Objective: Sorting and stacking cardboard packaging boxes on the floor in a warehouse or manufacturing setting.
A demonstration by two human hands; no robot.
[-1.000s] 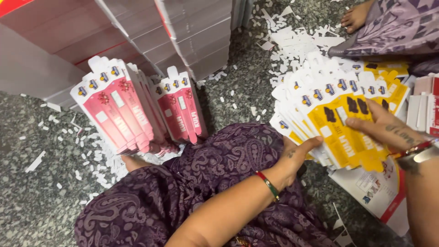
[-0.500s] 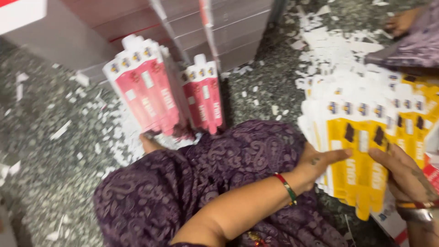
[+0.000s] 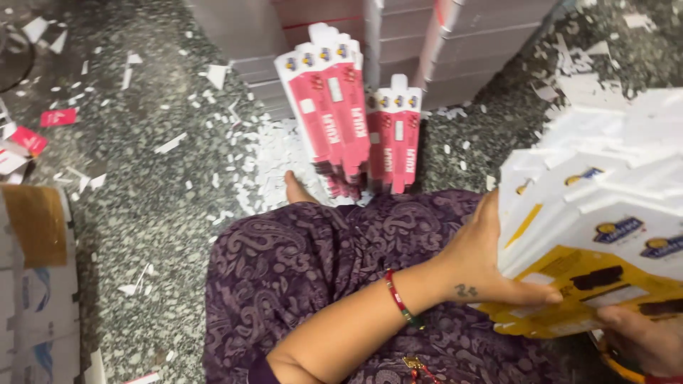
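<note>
The left hand point(image 3: 491, 267) has its fingers pressed flat against the left edge of a fanned stack of yellow and white cards point(image 3: 605, 235), with the thumb laid across the lowest yellow card, so the hand grips the stack from the side. The right hand point(image 3: 644, 341) shows only partly at the lower right corner; its fingers curl under the bottom edge of the same stack and support it. The stack sits above the person's lap at the right of the view, tilted and spread. A red and green bangle point(image 3: 402, 299) circles the left wrist. The lap is covered by purple patterned cloth point(image 3: 313, 263). Just beyond the knee, two upright bundles of pink cards point(image 3: 348, 121) lean against grey stacked sheets point(image 3: 398, 43). Paper scraps point(image 3: 277, 156) lie on the speckled floor point(image 3: 142, 199).
</note>
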